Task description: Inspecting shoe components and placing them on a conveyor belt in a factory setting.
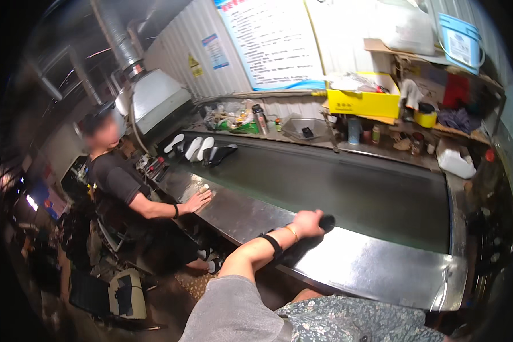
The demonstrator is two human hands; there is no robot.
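Note:
My left hand (308, 224) is closed around a dark black object (327, 223) over the metal ledge. Only its rounded end shows past my fingers, so I cannot tell its kind. A dark shape also shows below my wrist, and I cannot tell whether it belongs to the same object. My left wrist bears a black band (272, 245) and a thin bracelet. My right hand is out of sight. Beneath my left arm runs the shiny metal ledge (376, 262), bordering a wide dark belt or sunken surface (347, 188).
At the left a co-worker (119, 176) rests a hand (198, 200) on the ledge. Several black shoes with white soles (199, 149) lie at the far left. Behind stand a flask (259, 119), a metal tray (309, 130), a yellow box (363, 101) and a white jug (456, 158).

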